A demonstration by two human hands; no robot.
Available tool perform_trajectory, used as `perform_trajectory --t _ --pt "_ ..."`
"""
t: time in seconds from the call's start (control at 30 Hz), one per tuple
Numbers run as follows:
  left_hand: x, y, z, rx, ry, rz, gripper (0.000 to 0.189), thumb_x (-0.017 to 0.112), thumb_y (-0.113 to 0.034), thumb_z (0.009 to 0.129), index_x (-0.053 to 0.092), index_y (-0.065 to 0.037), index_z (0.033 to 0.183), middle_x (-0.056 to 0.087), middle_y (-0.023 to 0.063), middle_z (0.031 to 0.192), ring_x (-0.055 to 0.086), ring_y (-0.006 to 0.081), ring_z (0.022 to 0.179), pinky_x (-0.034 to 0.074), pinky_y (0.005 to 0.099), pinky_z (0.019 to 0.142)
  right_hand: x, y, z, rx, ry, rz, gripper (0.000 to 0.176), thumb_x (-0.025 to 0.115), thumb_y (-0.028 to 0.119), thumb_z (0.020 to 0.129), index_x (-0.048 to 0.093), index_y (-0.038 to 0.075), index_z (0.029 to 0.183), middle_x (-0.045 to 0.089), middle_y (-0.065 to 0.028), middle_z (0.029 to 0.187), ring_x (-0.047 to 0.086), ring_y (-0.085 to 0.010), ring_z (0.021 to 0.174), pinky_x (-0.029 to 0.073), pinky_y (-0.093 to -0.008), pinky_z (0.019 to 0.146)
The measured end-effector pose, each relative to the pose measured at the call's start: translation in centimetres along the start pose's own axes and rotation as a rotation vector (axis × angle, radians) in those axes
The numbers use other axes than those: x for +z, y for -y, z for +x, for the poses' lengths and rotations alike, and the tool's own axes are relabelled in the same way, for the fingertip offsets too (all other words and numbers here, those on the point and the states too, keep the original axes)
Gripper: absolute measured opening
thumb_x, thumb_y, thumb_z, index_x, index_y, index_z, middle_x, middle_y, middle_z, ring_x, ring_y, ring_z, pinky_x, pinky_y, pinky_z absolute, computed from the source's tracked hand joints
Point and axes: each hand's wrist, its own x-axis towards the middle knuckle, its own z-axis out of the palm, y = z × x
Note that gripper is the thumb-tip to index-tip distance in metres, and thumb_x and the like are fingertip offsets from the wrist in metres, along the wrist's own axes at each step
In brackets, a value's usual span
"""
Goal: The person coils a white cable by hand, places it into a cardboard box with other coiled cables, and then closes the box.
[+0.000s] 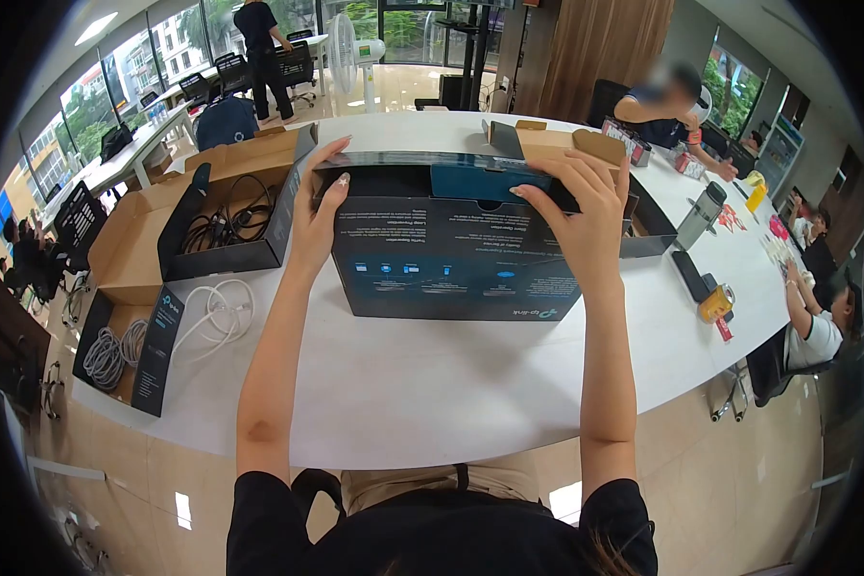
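Note:
Between my two hands stands a dark tp-link box [461, 264], its printed side toward me and its lettering upside down. My left hand [323, 206] grips the box's left end, with the thumb over the near top edge. At the upper right corner, my right hand [586, 206] holds on, its thumb against a teal flap [480, 182] at the top. A dark gap shows along the top left of the box, but its contents are hidden.
Left on the white table [422, 394] are an open box with black cables [226, 226], a smaller box with grey cables [115, 360] and a white cable [226, 322]. Another open box [648, 226], a bottle [703, 216] and a yellow can [717, 302] stand right. People sit along the right side.

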Motion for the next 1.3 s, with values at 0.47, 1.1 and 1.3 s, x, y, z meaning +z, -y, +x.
perform_trajectory --t 0.47,1.1,1.3 --pt "0.5 0.1 -0.6 0.167 -0.096 0.052 0.031 0.049 -0.029 0.091 0.062 -0.003 0.099 0.052 0.0118 0.125 0.046 0.0219 0.118 0.031 0.0315 0.100 0.9 0.0 -3.2 -0.108 -0.068 -0.080 0.022 0.069 0.031 0.072 0.070 0.018 0.091 0.065 0.0070 0.093 0.055 -0.0130 0.095 0.006 -0.0527 0.108" --pt "-3.8 -10.8 -9.7 -0.557 0.220 0.058 0.076 0.055 -0.031 0.079 0.021 -0.002 0.140 0.042 0.0145 0.127 0.040 0.0209 0.117 0.026 0.0320 0.101 -11.9 -0.6 -9.8 0.815 0.257 0.709 0.061 0.074 0.028 0.073 0.050 0.000 0.121 0.063 -0.0115 0.098 0.060 -0.0173 0.089 0.044 -0.0310 0.086" --pt "-3.0 -13.5 -13.3 -0.520 0.323 0.100 0.098 0.066 -0.021 0.069 0.005 -0.007 0.144 0.047 0.0124 0.119 0.050 0.0209 0.106 0.037 0.0309 0.094 -12.6 0.4 -13.3 0.683 0.414 0.633 0.068 0.078 0.025 0.068 0.048 -0.002 0.122 0.064 -0.0128 0.100 0.061 -0.0196 0.092 0.043 -0.0322 0.088"
